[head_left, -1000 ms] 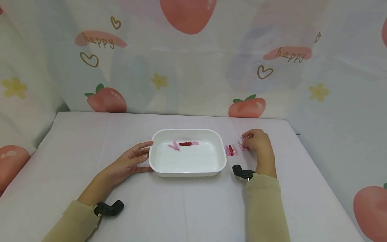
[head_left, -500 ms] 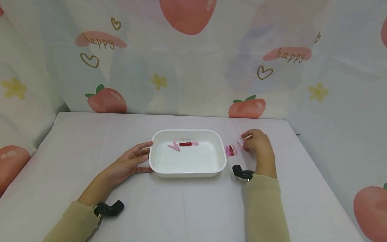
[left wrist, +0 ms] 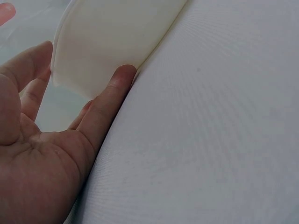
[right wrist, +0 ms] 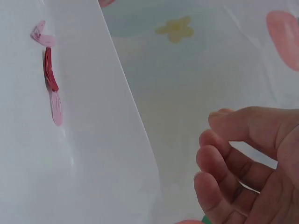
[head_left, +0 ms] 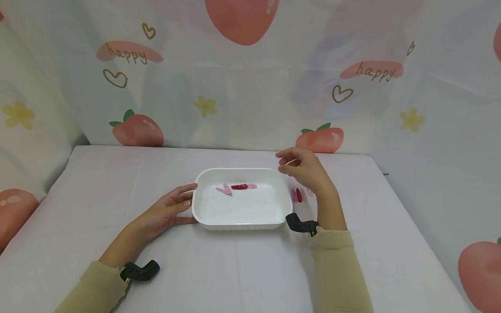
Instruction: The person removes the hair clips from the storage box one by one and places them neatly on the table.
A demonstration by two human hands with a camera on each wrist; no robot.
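Observation:
A white tray [head_left: 242, 213] stands mid-table. My left hand [head_left: 164, 213] touches its left side with fingers spread; in the left wrist view the fingertips [left wrist: 124, 74] rest against the tray wall. Inside the tray lie a red hair clip [head_left: 239, 187], a pale pink hair clip [head_left: 252, 186] at its right end and two pink hair clips [head_left: 225, 190] forming a V. My right hand [head_left: 305, 169] hovers at the tray's far right corner, fingers loosely bent; no clip shows between them in the right wrist view.
Right of the tray, several hair clips stand in a row, among them a dark red hair clip [head_left: 299, 195]; my right forearm partly hides the row. A white cloth covers the table [head_left: 188, 269]. A printed curtain [head_left: 250, 87] hangs behind.
My right hand has left the row of clips and moved left and away from me, up to the tray's far right corner. The left hand and the tray stay put.

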